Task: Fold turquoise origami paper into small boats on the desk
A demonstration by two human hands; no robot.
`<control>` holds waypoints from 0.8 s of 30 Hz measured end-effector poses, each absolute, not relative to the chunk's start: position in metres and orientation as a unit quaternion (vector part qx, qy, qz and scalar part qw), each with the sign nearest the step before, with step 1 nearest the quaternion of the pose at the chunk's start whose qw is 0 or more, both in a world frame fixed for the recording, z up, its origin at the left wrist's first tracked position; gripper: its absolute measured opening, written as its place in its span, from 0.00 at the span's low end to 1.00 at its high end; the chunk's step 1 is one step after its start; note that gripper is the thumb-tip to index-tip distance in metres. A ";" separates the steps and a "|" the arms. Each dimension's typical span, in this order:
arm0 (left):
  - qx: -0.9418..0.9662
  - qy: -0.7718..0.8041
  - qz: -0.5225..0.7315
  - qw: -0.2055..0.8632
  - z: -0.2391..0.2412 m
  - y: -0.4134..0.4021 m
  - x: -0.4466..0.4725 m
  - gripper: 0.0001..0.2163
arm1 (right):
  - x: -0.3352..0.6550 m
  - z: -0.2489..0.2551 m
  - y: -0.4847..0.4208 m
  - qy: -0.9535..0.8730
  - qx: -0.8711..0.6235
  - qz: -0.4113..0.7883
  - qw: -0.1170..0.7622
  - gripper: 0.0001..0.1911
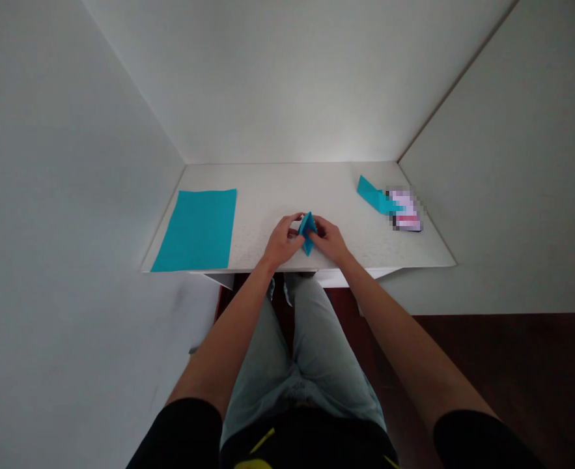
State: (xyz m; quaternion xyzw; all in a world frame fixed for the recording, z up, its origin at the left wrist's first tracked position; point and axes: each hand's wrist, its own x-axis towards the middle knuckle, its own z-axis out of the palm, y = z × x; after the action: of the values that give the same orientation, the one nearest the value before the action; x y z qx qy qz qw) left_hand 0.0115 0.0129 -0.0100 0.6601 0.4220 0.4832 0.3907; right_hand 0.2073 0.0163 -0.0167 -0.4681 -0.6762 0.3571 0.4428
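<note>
A small folded piece of blue paper [307, 230] is held just above the white table [287, 189], near its front edge. My left hand [281, 241] pinches its left side with curled fingers. My right hand [330, 240] grips its right side, fingers closed on the paper. The two hands meet at the fold, and part of the paper is hidden behind the fingers.
A flat blue sheet [197, 229] lies at the table's left end. Another folded blue piece [376, 197] rests at the back right, next to a small blurred-out card [406, 211]. White walls close in on the left, back and right. My legs are under the front edge.
</note>
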 end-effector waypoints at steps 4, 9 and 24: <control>0.635 0.429 0.513 0.387 -0.011 0.017 0.012 0.22 | 0.206 -0.014 0.016 -0.653 -0.476 0.364 0.462 0.26; 0.631 0.443 0.535 0.345 -0.012 0.021 0.009 0.18 | 0.206 -0.012 0.017 -0.627 -0.474 0.402 0.469 0.19; 0.585 0.444 0.522 0.432 -0.017 0.021 0.011 0.30 | 0.206 -0.018 0.022 -0.642 -0.504 0.348 0.461 0.20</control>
State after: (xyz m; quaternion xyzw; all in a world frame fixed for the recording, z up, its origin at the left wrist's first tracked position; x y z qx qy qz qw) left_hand 0.0108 0.0206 -0.0174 0.5855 0.4442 0.5224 0.4324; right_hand 0.2058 0.0224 -0.0181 -0.5044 -0.6416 0.3479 0.4614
